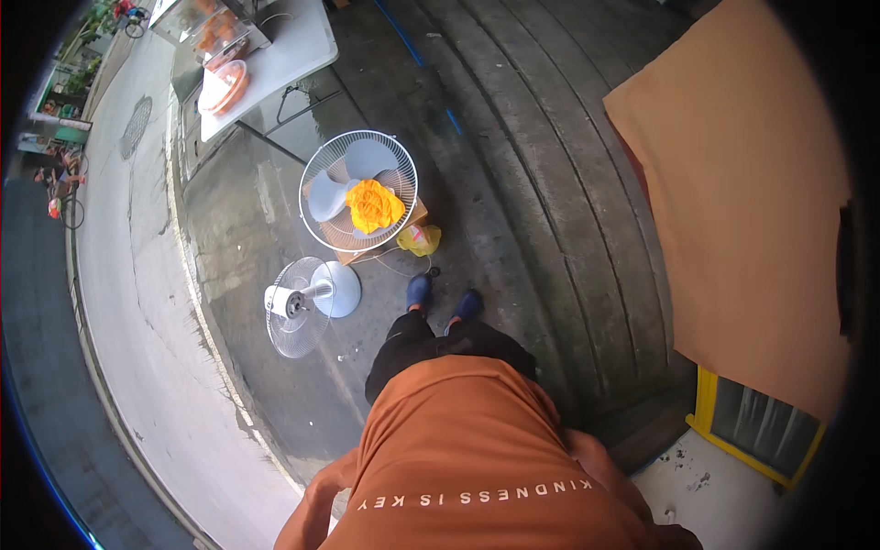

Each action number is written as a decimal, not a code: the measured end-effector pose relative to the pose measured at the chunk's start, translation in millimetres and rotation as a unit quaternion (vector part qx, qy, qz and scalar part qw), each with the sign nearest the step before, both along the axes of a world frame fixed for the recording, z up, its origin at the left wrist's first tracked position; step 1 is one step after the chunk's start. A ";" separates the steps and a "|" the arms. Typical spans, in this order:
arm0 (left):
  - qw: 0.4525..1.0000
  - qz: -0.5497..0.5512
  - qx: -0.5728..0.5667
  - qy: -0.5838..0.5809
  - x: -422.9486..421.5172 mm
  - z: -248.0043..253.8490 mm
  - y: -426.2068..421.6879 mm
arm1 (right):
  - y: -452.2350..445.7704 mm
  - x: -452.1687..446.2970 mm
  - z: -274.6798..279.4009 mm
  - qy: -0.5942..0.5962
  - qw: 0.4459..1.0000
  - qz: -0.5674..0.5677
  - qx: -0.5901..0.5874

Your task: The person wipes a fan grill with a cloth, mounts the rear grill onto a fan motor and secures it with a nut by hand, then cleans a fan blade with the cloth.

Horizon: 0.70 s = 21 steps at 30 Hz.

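Note:
Neither of my hands shows; my left forearm [321,495] and my right arm [596,458] run down beside my shirt, with the hands hidden. In front of my feet, a round white fan guard [318,231] lies with grey fan blades [371,158] inside it. On the blades rests a crumpled yellow-orange cloth [374,206]. Under the guard is a cardboard box [419,214], and a knotted yellow plastic bag [420,241] sits beside it. To the left stands a fan stand [342,291], its white motor [280,302] and wire rear guard [302,344] tilted sideways.
A white folding table [298,41] at upper left holds a display case [215,32] and a round orange container [225,87]. A large brown board [742,202] stands at right above a yellow frame [704,399]. A street [147,229] runs along the left.

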<state>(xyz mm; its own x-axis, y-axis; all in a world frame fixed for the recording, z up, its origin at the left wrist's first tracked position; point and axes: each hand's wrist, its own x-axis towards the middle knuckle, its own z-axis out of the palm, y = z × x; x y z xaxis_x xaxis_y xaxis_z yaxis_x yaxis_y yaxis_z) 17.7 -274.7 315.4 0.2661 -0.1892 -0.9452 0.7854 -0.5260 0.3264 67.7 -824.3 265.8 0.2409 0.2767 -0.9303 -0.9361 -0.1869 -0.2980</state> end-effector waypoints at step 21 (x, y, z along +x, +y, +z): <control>0.936 0.061 -0.248 -0.241 151.8 -107.3 95.3 | 229.4 244.7 1.4 -0.531 0.795 0.291 -0.035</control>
